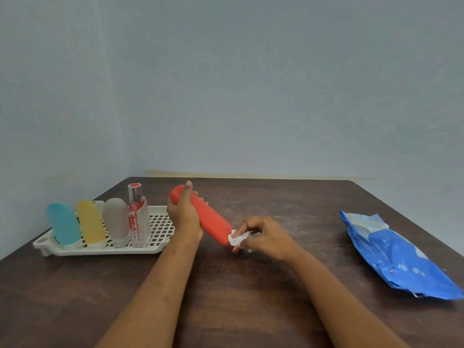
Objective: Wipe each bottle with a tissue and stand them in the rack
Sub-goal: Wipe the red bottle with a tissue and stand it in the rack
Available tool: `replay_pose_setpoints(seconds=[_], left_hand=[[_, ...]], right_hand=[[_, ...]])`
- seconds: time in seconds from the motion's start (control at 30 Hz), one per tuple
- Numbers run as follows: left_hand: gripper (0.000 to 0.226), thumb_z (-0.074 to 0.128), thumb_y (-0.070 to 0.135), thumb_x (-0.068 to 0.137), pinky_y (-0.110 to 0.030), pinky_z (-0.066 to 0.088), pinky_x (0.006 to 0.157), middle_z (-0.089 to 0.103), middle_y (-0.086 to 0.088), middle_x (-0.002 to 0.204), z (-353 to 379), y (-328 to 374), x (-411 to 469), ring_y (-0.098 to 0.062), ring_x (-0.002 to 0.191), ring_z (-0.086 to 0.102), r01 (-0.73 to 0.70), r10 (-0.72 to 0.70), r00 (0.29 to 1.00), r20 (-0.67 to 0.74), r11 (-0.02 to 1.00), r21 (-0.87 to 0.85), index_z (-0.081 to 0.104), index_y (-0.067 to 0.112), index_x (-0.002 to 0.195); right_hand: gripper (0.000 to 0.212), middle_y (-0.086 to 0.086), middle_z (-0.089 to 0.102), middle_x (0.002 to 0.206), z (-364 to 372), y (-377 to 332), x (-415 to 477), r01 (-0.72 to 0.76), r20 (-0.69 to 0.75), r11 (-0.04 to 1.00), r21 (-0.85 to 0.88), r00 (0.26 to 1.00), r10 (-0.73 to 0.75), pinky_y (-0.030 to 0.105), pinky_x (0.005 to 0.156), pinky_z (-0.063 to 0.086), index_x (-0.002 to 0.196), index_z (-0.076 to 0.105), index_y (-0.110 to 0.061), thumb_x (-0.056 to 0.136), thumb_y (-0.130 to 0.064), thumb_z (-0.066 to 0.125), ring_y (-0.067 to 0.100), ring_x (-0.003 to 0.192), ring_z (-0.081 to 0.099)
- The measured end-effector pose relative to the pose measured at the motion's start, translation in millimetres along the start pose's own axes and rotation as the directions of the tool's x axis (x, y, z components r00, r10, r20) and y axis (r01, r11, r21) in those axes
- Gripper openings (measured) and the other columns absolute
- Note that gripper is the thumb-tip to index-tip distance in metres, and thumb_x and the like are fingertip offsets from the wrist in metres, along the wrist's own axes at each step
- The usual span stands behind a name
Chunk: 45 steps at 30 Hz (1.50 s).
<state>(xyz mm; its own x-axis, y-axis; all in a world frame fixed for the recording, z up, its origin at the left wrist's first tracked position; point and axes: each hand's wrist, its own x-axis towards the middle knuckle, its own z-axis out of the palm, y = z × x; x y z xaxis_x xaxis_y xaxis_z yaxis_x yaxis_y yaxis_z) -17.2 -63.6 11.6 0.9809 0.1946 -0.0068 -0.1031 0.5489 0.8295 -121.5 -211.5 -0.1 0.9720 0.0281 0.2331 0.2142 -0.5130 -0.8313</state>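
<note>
Gripping tilted red bottle (213, 222), left hand (184, 216); right hand (263, 234) pinching tissue (237, 239) at lower end; rack (163, 222) holding four bottles (115, 219) (leaning).

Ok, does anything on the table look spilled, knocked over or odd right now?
Nothing spilled or fallen. The blue bottle, yellow bottle and grey bottle lean slightly in the rack, though the wide lens may exaggerate that. The blue tissue pack is crumpled.

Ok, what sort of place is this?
Probably a plain room, maybe a home: dark wooden table against a bare grey-blue wall, with a white rack and blue tissue pack.
</note>
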Motion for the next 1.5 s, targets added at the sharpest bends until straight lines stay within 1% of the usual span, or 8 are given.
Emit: replay_pose_setpoints(seconds=[0.23, 0.33, 0.47, 0.6, 0.8, 1.03, 1.23, 1.5], left_hand=[[0.03, 0.065, 0.035, 0.09, -0.036, 0.056, 0.07, 0.063, -0.002, 0.089, -1, 0, -1, -0.018, 0.077, 0.063, 0.005, -0.005, 1.0, -0.004, 0.999, -0.044, 0.052, 0.019, 0.111], [0.031, 0.067, 0.033, 0.09, -0.035, 0.056, 0.066, 0.063, -0.003, 0.086, -4, 4, -1, -0.019, 0.074, 0.064, 0.035, -0.037, 0.999, -0.015, 0.989, -0.146, 0.053, 0.016, 0.112], [0.034, 0.067, 0.037, 0.088, -0.034, 0.055, 0.065, 0.064, -0.002, 0.087, -8, 10, -1, -0.021, 0.078, 0.065, 0.07, -0.072, 0.997, 0.004, 0.953, -0.294, 0.057, 0.015, 0.113], [0.034, 0.067, 0.037, 0.088, -0.034, 0.056, 0.065, 0.064, -0.002, 0.085, -6, 10, -5, -0.019, 0.075, 0.065, 0.039, -0.044, 0.999, -0.005, 0.925, -0.379, 0.057, 0.014, 0.113], [0.026, 0.064, 0.032, 0.092, -0.033, 0.056, 0.063, 0.062, -0.002, 0.081, 1, 11, -10, -0.017, 0.069, 0.064, -0.109, 0.059, 0.989, -0.133, 0.906, -0.409, 0.054, 0.015, 0.108], [0.013, 0.065, 0.03, 0.091, -0.035, 0.058, 0.068, 0.064, -0.001, 0.08, -6, 22, 0, -0.017, 0.068, 0.064, -0.261, 0.181, 0.948, -0.261, 0.912, -0.316, 0.055, 0.025, 0.095], [0.013, 0.064, 0.024, 0.092, -0.036, 0.054, 0.073, 0.067, 0.003, 0.084, 2, 14, -16, -0.008, 0.067, 0.067, -0.402, 0.402, 0.916, -0.013, 0.915, -0.044, 0.055, 0.031, 0.097], [0.026, 0.072, 0.042, 0.078, -0.044, 0.056, 0.076, 0.067, -0.011, 0.105, 3, 48, -19, -0.029, 0.088, 0.068, -0.581, 0.499, 0.776, 0.385, 0.804, 0.128, 0.062, 0.033, 0.1]], right_hand=[[0.022, -0.012, 0.064, 0.093, -10, 4, -1, -0.021, 0.197, 0.991, -0.135, 0.979, 0.048, 0.027, 0.081, 0.051, 0.076, 0.069, -0.028, 0.075, -0.006, 0.072, 0.011, 0.091, 0.061], [0.014, 0.001, 0.068, 0.085, -8, 7, -2, -0.029, 0.005, 0.987, 0.158, 1.0, 0.029, 0.024, 0.067, 0.052, 0.083, 0.068, -0.014, 0.08, 0.0, 0.065, 0.015, 0.077, 0.064], [0.012, 0.008, 0.065, 0.089, -5, 8, -2, -0.007, -0.173, 0.867, 0.499, 0.979, 0.108, 0.036, 0.077, 0.055, 0.085, 0.062, -0.009, 0.087, 0.003, 0.058, 0.02, 0.079, 0.062], [0.014, 0.01, 0.066, 0.103, 8, 10, 4, -0.052, -0.262, 0.839, 0.541, 0.938, 0.227, 0.036, 0.08, 0.054, 0.095, 0.063, -0.012, 0.09, -0.001, 0.056, 0.022, 0.089, 0.064], [0.017, 0.01, 0.07, 0.096, 24, 2, 7, -0.024, -0.331, 0.754, 0.657, 0.889, 0.316, 0.025, 0.073, 0.056, 0.1, 0.065, -0.012, 0.091, -0.001, 0.056, 0.019, 0.091, 0.067], [0.015, 0.016, 0.07, 0.097, 27, -4, 4, -0.133, -0.147, 0.743, 0.655, 0.943, 0.299, 0.024, 0.07, 0.055, 0.099, 0.064, -0.001, 0.088, 0.004, 0.056, 0.019, 0.086, 0.07], [0.016, 0.014, 0.07, 0.09, 8, -14, 2, -0.125, -0.051, 0.624, 0.771, 0.965, 0.256, 0.019, 0.059, 0.054, 0.098, 0.063, 0.005, 0.09, 0.007, 0.05, 0.015, 0.074, 0.07], [0.019, 0.013, 0.069, 0.091, -3, -5, 2, -0.093, -0.084, 0.627, 0.774, 0.965, 0.247, 0.022, 0.061, 0.055, 0.096, 0.063, 0.002, 0.09, 0.008, 0.046, 0.017, 0.075, 0.07]])
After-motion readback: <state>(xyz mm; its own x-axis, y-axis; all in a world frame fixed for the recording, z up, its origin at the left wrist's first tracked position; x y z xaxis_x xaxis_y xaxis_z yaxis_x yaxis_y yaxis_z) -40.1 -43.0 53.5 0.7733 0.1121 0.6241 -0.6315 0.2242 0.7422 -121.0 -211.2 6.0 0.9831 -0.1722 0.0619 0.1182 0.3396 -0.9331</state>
